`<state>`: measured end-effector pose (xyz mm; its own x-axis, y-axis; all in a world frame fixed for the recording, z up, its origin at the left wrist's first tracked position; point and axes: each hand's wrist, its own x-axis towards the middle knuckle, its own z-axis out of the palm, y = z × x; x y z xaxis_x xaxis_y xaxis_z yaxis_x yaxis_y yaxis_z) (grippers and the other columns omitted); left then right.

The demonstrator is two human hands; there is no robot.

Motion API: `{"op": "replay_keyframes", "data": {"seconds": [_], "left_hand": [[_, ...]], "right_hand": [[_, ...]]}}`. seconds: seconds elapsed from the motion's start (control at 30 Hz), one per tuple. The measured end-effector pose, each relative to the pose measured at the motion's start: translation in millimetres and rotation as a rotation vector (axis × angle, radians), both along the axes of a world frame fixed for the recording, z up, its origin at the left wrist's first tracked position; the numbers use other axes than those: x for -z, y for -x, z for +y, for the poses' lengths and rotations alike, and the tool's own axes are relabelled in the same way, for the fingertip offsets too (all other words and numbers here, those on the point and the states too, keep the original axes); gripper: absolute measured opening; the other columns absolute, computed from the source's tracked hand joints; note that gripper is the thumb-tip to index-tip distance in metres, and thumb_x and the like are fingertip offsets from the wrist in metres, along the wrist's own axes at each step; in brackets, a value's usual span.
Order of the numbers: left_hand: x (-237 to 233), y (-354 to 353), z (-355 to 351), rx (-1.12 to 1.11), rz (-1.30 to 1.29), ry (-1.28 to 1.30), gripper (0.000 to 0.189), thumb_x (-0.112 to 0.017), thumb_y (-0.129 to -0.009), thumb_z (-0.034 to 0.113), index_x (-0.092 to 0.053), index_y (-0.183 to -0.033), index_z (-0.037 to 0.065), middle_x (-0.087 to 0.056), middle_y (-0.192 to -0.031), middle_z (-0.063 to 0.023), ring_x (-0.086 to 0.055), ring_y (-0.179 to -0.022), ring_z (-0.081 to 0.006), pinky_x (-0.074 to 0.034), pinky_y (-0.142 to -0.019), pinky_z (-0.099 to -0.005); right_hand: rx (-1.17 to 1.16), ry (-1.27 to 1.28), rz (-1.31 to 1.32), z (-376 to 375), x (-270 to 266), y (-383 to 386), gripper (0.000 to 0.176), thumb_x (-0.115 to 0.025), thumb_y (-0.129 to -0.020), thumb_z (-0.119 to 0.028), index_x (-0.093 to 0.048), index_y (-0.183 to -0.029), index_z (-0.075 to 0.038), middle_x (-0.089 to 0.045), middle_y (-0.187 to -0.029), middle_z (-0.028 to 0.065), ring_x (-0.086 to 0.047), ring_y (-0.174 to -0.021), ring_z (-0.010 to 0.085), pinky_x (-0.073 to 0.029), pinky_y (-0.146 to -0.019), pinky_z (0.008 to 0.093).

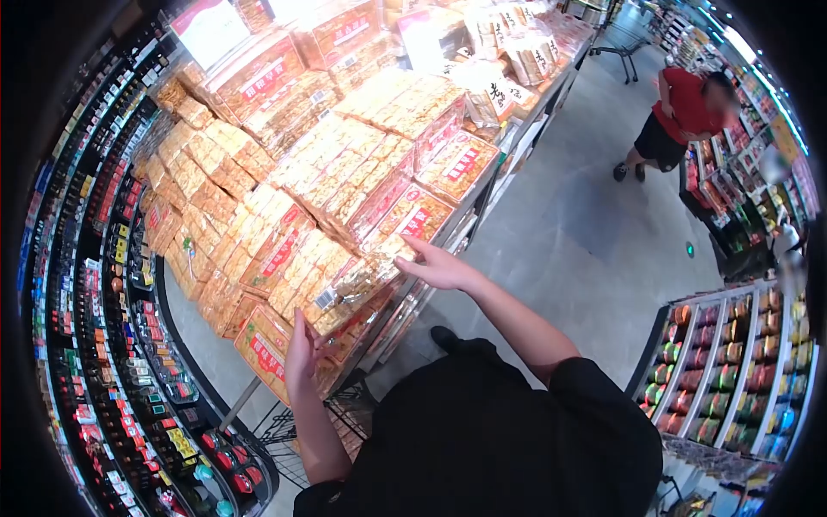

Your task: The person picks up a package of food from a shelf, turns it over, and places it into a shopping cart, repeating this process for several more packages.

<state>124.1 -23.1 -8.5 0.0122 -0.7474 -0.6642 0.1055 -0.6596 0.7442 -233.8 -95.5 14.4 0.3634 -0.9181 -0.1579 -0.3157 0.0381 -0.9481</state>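
A clear-wrapped package of pale golden snack blocks (355,283) lies at the front corner of a large stacked display. At its left end, my left hand (303,351) touches the package side with fingers apart. My right hand (438,265) rests on its right end, thumb and fingers spread around the corner. Beside and behind it are more wrapped packs with red labels (410,217). Below my left hand sits another red-labelled pack (265,348).
Shelves of bottles and jars (95,345) curve along the left. A wire cart (280,431) stands below the display. At the upper right, a person in a red top (689,108) stands in the aisle by shelves. Packaged goods (715,370) fill a rack at the lower right.
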Motion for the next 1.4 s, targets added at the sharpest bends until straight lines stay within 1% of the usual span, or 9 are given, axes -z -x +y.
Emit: {"op": "replay_keyframes", "data": {"seconds": [0.2, 0.3, 0.43, 0.8, 1.0, 1.07, 1.2, 1.3, 1.4], "left_hand": [[6, -2, 0, 0.039, 0.05, 0.049, 0.084, -0.024, -0.098, 0.075, -0.041, -0.149, 0.01, -0.06, -0.135, -0.0126, -0.063, -0.116, -0.0343, -0.05, -0.094, -0.0553], [-3, 6, 2, 0.037, 0.019, 0.056, 0.085, -0.024, -0.097, 0.076, -0.047, -0.145, 0.01, -0.063, -0.129, -0.0127, -0.064, -0.112, -0.0329, -0.049, -0.094, -0.0557], [-40, 26, 1, 0.073, -0.028, 0.059, 0.087, -0.022, -0.097, 0.077, -0.045, -0.147, 0.009, -0.064, -0.129, -0.0152, -0.063, -0.113, -0.0344, -0.049, -0.094, -0.0574], [-40, 31, 5, 0.001, -0.044, 0.029, 0.08, -0.031, -0.099, 0.072, -0.04, -0.151, 0.011, -0.059, -0.134, -0.0178, -0.059, -0.122, -0.037, -0.049, -0.097, -0.0586], [-17, 21, 15, -0.097, 0.152, 0.076, 0.066, -0.044, -0.1, 0.054, -0.041, -0.15, 0.01, -0.055, -0.139, -0.0148, -0.057, -0.123, -0.028, -0.049, -0.098, -0.049], [-10, 28, 24, -0.182, 0.148, 0.119, 0.063, -0.049, -0.096, 0.037, -0.039, -0.152, 0.01, -0.052, -0.142, -0.0148, -0.056, -0.124, -0.0266, -0.05, -0.097, -0.0447], [-31, 48, 46, -0.222, -0.024, 0.356, 0.074, -0.053, -0.084, 0.013, -0.033, -0.155, 0.005, -0.049, -0.146, -0.0155, -0.053, -0.126, -0.0238, -0.049, -0.097, -0.0367], [-54, 46, 58, -0.297, -0.034, 0.666, 0.093, -0.054, -0.073, -0.008, -0.018, -0.158, 0.001, -0.032, -0.159, -0.0188, -0.035, -0.145, -0.0269, -0.037, -0.114, -0.0364], [-68, 27, 55, -0.276, -0.221, 0.943, 0.103, -0.053, -0.069, -0.018, -0.006, -0.159, 0.0, -0.019, -0.165, -0.0192, -0.02, -0.153, -0.0264, -0.029, -0.12, -0.0355]], "right_hand": [[0.036, 0.085, 0.09, -2, 10, -7, 0.085, -0.059, -0.095, -0.056, -0.035, -0.151, 0.003, -0.055, -0.138, 0.0297, -0.058, -0.126, 0.0359, -0.045, -0.106, 0.0392], [0.028, -0.038, 0.023, -1, -5, -8, 0.076, -0.063, -0.098, -0.042, -0.033, -0.153, 0.0, -0.066, -0.118, 0.021, -0.064, -0.105, 0.0201, -0.051, -0.09, 0.0332], [0.079, 0.037, -0.053, -7, 19, -9, 0.074, -0.059, -0.101, -0.042, -0.031, -0.155, 0.0, -0.068, -0.1, 0.0126, -0.061, -0.088, 0.014, -0.05, -0.078, 0.0306], [0.075, 0.01, 0.163, -15, 5, -5, 0.064, -0.048, -0.102, -0.05, -0.05, -0.142, 0.0, -0.068, -0.12, 0.0223, -0.065, -0.112, 0.0308, -0.048, -0.098, 0.0368], [0.098, 0.05, 0.207, -21, 1, -4, 0.064, -0.042, -0.103, -0.054, -0.063, -0.122, 0.003, -0.07, -0.11, 0.024, -0.066, -0.105, 0.0358, -0.049, -0.093, 0.0394], [0.108, 0.041, 0.274, -23, -5, -4, 0.064, -0.041, -0.103, -0.054, -0.066, -0.112, 0.004, -0.071, -0.103, 0.0228, -0.067, -0.099, 0.0367, -0.05, -0.089, 0.0412], [0.12, 0.056, 0.292, -14, -18, -12, 0.05, -0.051, -0.102, -0.045, -0.063, -0.101, 0.003, -0.069, -0.084, 0.0221, -0.069, -0.088, 0.0281, -0.051, -0.078, 0.0371], [-0.002, 0.135, -0.029, -1, -22, -26, 0.043, -0.064, -0.097, -0.025, -0.049, -0.126, 0.003, -0.066, -0.106, 0.0201, -0.068, -0.099, 0.0254, -0.053, -0.084, 0.035], [-0.107, 0.122, -0.246, -1, -32, -54, 0.08, -0.07, -0.087, 0.001, -0.023, -0.152, -0.002, -0.052, -0.136, 0.0185, -0.061, -0.119, 0.0248, -0.051, -0.097, 0.0351]]}}
